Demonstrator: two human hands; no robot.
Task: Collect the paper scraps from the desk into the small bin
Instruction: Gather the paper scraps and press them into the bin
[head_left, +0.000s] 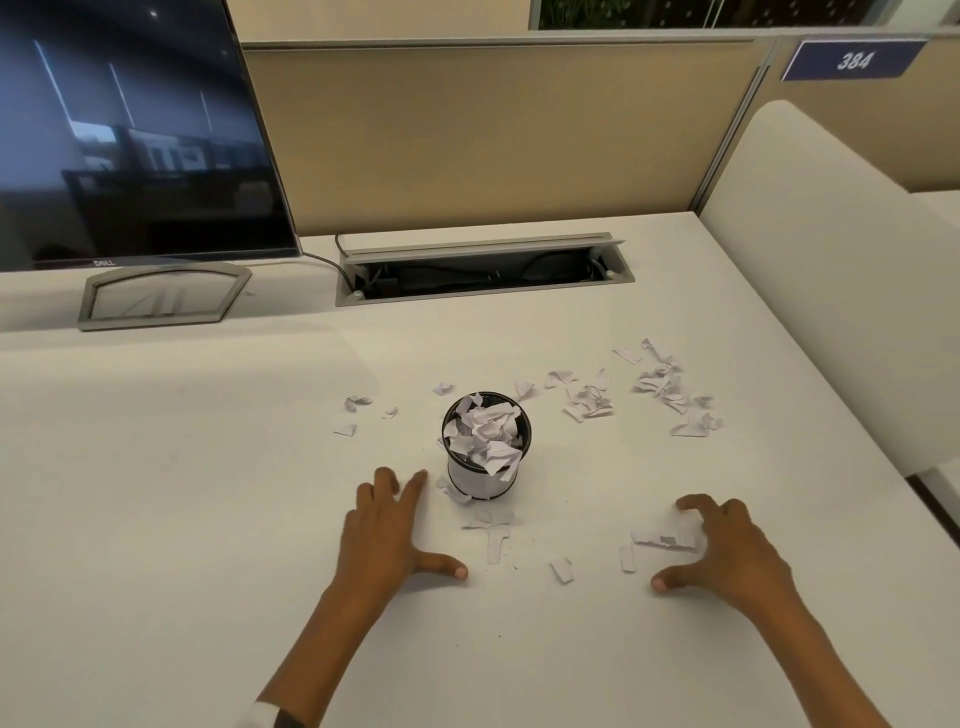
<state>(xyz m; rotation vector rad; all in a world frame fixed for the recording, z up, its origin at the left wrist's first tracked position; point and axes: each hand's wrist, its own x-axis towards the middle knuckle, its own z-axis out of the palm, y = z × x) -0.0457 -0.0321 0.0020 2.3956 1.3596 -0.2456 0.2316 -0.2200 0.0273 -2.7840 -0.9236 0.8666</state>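
A small black mesh bin (485, 480) stands in the middle of the white desk (182, 519), heaped with crumpled white paper. Loose scraps lie around it: a scatter at the right rear (660, 387), a few at the left (353, 410), and several in front (496, 535). My left hand (387, 530) rests flat on the desk just left of the bin, fingers spread, holding nothing. My right hand (727, 551) is arched over the desk at the right, fingertips touching a larger torn scrap (665, 538) without gripping it.
A dark monitor (130, 130) on a grey stand sits at the back left. An open cable tray (478, 273) is sunk into the desk behind the bin. A beige partition runs along the back, a white divider (831, 291) along the right edge.
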